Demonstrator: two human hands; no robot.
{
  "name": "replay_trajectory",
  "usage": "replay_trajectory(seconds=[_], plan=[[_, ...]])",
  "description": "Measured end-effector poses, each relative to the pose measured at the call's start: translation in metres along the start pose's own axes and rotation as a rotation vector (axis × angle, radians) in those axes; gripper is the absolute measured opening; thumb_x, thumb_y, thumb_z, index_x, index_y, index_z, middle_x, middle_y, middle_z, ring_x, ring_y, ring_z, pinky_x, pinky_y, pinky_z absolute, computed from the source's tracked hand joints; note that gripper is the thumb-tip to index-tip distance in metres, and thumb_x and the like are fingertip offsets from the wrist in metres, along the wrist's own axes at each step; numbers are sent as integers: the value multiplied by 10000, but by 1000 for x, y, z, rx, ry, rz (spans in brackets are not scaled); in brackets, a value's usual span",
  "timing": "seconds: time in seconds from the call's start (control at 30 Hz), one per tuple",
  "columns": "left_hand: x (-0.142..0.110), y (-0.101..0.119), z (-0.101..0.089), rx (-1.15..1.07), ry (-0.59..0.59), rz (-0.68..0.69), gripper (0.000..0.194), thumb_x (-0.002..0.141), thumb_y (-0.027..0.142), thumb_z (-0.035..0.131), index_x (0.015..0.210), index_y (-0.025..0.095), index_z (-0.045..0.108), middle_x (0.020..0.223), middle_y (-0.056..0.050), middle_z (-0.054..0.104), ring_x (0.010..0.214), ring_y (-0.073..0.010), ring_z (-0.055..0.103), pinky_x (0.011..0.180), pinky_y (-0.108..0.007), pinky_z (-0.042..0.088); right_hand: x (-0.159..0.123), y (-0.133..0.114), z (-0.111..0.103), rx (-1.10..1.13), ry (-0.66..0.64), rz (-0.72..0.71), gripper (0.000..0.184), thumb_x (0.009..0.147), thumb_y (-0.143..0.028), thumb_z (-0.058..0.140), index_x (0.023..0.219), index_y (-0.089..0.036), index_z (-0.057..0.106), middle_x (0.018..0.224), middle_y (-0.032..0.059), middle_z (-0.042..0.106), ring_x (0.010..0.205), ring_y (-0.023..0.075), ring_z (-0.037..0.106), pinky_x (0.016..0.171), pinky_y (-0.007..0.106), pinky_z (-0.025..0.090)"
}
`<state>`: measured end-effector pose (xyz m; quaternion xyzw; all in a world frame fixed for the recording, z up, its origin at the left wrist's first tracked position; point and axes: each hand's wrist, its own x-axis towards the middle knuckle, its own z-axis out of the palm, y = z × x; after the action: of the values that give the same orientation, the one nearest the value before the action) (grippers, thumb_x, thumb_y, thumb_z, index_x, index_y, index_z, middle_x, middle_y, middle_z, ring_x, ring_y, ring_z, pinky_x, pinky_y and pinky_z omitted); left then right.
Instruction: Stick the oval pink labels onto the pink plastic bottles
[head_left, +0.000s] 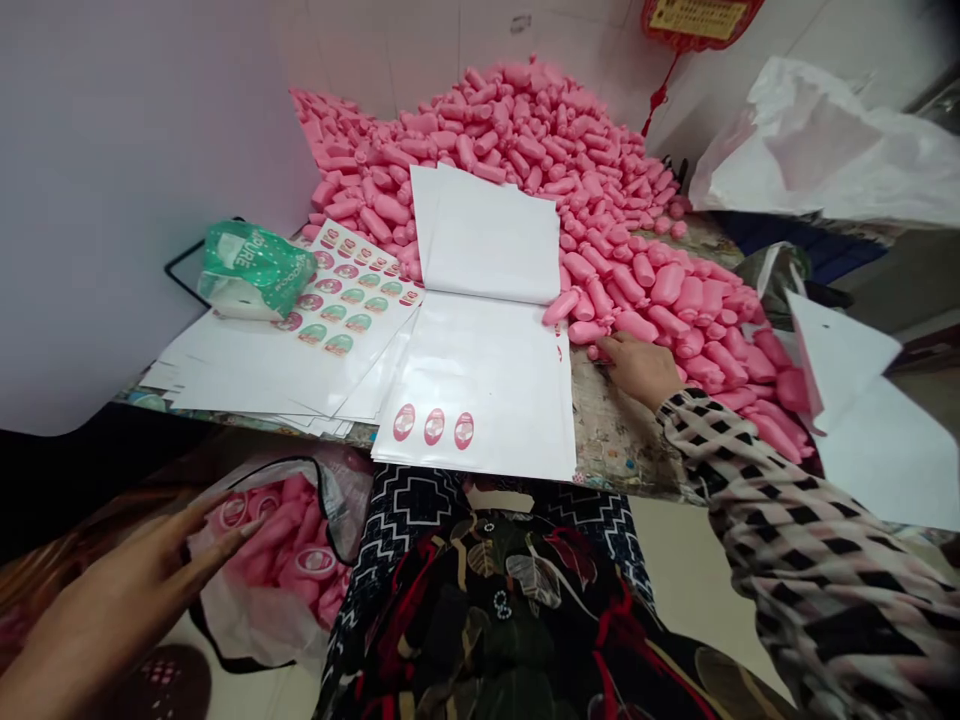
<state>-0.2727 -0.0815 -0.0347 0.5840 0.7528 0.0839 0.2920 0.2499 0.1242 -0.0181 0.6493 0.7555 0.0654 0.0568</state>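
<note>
My left hand is open, its fingers stretched over a plastic bag beside my lap. Inside that bag lie pink bottles, some bearing oval stickers. On the table my right hand is closed at the near edge of a big heap of small pink bottles. Its fingers are curled over a pink bottle that shows only as a small tip; the rest is hidden. Between my hands lies a sticker sheet with three pink oval stickers along its near edge and a few at its right edge.
Blank backing paper lies folded back against the heap. To the left are stacked sheets with pink and green stickers and a green printed packet. White paper sits at the right, below a white plastic bag.
</note>
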Motion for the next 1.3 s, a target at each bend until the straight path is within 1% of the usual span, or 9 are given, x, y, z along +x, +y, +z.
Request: replay_trajectory(seconds=[0.07,0.23,0.33,0.43,0.53,0.7,0.97,1.1,1.3], plan=[[-3,25,-3,-34,121,-62,469,769,575,498,1139,292,558,1145,-63,636,1086,-374,558,904,-539,445,1,1,-1,-2,-7,-26,358,924,-253,389,1207,-143,578,1146,149,591,941,207,589,636,304,340],[-2,111,12,-524,13,105,366,695,506,651,998,303,673,1107,-11,677,1036,-276,600,922,-378,468,-8,-7,-23,70,53,46,381,878,-290,467,1197,-103,559,1140,160,587,962,239,588,671,326,360],[5,151,35,-794,-131,162,373,737,430,661,1072,267,650,1018,-35,693,971,-214,625,908,-339,468,-33,-47,-44,623,144,103,405,799,-286,589,1184,-171,532,1067,105,621,922,235,596,705,337,442],[9,184,62,-1182,-346,216,505,758,351,675,1234,293,515,1172,-44,621,1005,-185,611,873,-324,484,-70,-110,-57,1446,-107,1,427,741,-321,668,1120,-222,498,954,31,630,824,173,611,693,307,493],[10,202,82,-1415,-619,151,455,800,381,626,1217,254,494,1074,-68,635,837,-167,643,695,-286,520,-98,-157,-56,1667,-403,2,416,717,-341,692,1068,-242,490,788,-29,592,599,108,556,540,245,459],[13,191,82,-1362,-609,24,324,806,382,606,1043,167,557,732,-24,623,544,-99,551,500,-211,425,-95,-156,-40,1339,-259,-135,444,800,-407,615,1206,-278,494,939,3,571,650,99,527,576,248,425],[19,169,68,-346,121,316,227,796,342,586,991,230,557,951,-14,660,849,-194,614,774,-325,449,-73,-157,-16,595,84,-202,221,919,-312,444,1049,-225,599,924,35,607,864,178,546,715,298,388],[28,171,73,-26,144,494,364,876,287,460,1230,211,495,1275,-71,580,1125,-240,558,933,-379,420,-72,-167,-18,414,122,-229,193,929,-306,423,934,-215,593,909,46,601,835,180,532,671,294,359],[37,178,78,168,134,454,417,890,301,454,1282,159,470,1358,-121,508,1157,-264,550,922,-415,457,-68,-168,-22,321,109,-255,209,934,-303,414,876,-207,591,880,44,581,816,171,524,632,287,331]])
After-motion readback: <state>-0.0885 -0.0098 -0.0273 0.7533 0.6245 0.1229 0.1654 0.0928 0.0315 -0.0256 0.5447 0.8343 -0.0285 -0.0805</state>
